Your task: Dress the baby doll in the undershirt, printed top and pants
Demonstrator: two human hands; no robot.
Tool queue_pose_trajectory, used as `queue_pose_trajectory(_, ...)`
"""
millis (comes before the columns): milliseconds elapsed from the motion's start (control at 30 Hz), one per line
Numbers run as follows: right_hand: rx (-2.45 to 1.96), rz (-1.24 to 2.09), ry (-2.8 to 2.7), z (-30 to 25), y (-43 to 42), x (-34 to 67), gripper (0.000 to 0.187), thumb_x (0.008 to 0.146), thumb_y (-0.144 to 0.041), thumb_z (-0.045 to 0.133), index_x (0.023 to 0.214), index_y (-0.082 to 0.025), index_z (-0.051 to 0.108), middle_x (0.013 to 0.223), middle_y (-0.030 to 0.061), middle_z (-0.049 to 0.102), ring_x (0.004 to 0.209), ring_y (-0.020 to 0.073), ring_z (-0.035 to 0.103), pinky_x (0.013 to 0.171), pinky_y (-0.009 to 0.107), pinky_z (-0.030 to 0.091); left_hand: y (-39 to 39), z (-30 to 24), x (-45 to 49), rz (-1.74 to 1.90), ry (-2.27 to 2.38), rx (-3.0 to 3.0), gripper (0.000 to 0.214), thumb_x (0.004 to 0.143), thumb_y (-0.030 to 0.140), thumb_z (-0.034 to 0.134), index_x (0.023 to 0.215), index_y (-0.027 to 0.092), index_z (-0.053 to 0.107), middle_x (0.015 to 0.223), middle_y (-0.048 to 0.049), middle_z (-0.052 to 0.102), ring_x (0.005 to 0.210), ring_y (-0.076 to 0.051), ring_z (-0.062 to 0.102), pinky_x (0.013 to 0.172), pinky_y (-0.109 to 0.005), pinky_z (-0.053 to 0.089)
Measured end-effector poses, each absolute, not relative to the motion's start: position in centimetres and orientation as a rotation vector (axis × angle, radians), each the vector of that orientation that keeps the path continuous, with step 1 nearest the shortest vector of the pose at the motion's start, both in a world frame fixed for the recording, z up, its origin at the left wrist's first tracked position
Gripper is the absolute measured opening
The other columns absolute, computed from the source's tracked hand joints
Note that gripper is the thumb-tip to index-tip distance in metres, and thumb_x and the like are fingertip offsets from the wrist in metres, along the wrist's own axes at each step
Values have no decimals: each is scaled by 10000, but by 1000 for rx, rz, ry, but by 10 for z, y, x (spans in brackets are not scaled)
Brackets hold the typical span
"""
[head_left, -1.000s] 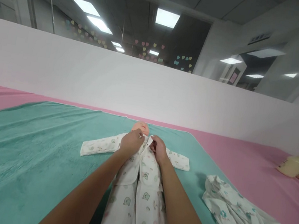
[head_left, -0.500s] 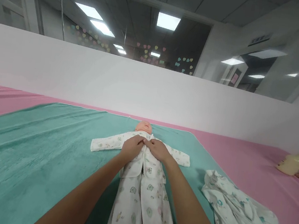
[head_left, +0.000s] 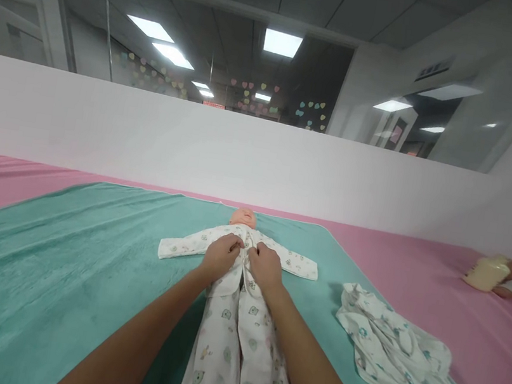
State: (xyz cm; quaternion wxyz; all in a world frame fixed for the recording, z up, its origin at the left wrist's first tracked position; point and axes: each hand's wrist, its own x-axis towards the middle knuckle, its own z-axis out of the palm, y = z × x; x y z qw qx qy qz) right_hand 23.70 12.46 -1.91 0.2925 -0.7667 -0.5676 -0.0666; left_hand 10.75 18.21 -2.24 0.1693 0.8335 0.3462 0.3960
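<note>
Fingers (head_left: 230, 246) of the left hand (head_left: 221, 256) and right hand (head_left: 265, 268) are seen closed on the front edges of a printed infant sleepsuit (head_left: 217, 340), a baby doll's head (head_left: 243, 217) just beyond them. Closure is judged in hand; fastening is called for.

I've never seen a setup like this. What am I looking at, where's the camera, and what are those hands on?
No machine here: these are a person's own bare hands, filmed by one camera worn on their head, looking forward and down. The left hand and right hand lie on the front of a white printed baby suit, at its middle opening; I cannot tell whether they grip it. The suit is on a baby doll lying on a teal towel, which covers a pink surface. A crumpled printed cloth lies to the doll's right in the picture.
</note>
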Motion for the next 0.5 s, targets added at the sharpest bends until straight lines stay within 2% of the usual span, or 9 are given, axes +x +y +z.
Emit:
queue_pose_trajectory(167,-1851,-73,-1350,-31,114,250,251,829,-284,362,593,-198,363,544,-21,457,541,125,387,526,248,218,162,-18,103,1029,937,2510,234,825,234,393,845,248,626,804,5,597,797,-157,531,703,-261,395)
queue_pose_trajectory(300,-1737,-1,-1440,-32,98,252,341,868,-382,347,586,-191,350,549,-38,441,545,110,385,538,237,237,150,-20,97,921,873,2651,242,838,267,401,850,238,640,714,-7,576,758,-169,520,686,-275,391)
queue_pose_trajectory(400,-1694,-19,-1669,-29,80,247,377,860,-446,393,590,-183,372,568,-46,454,553,98,388,542,234,230,148,-25,93,921,898,2600,247,833,261,419,941,224,638,777,-15,619,777,-171,538,715,-287,405)
queue_pose_trajectory(500,-1698,-82,-1840,-28,66,237,319,816,-426,487,616,-186,420,613,-45,504,600,101,419,547,238,222,147,-27,91,942,921,2507,265,842,266,412,970,226,640,882,-15,649,837,-168,554,755,-286,413)
